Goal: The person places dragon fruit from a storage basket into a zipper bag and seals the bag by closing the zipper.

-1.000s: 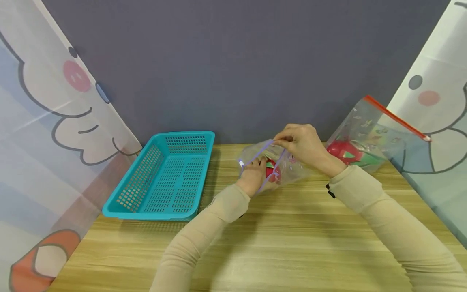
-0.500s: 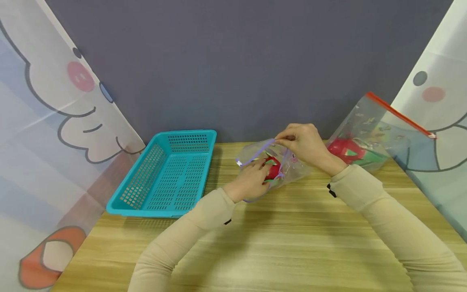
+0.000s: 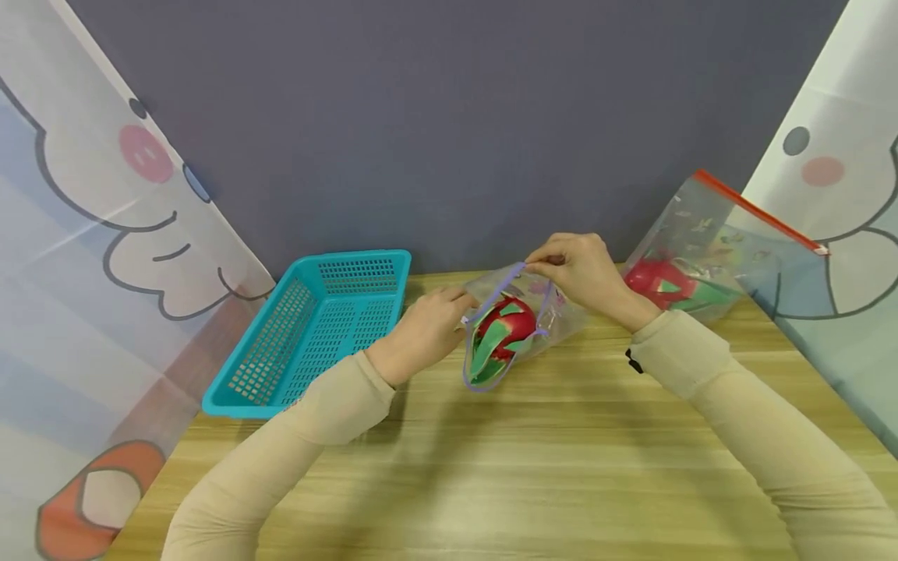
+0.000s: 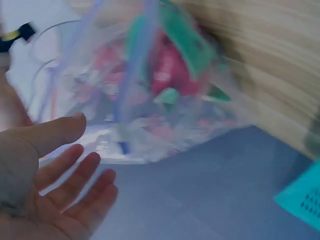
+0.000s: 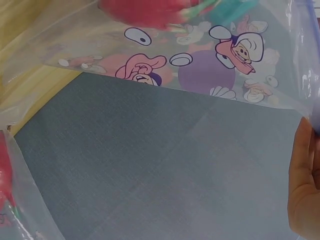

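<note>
A clear zip bag with a purple zip lies tilted on the table, its mouth spread towards me. Inside sits a red dragon fruit with green scales, also visible through the plastic in the left wrist view. My right hand pinches the upper edge of the mouth between thumb and fingers. Beside the left end of the zip is my left hand; the left wrist view shows its fingers loosely spread, holding nothing, close to the bag. Cartoon prints on the bag appear in the right wrist view.
To the left stands a turquoise perforated basket. At the back right, a second zip bag with a red zip leans upright with another dragon fruit in it. A grey panel rises behind the wooden table.
My left hand has come out of the bag mouth and moved left, letting go of the dragon fruit, which is now plainly visible inside. The right hand keeps its pinch on the bag edge.
</note>
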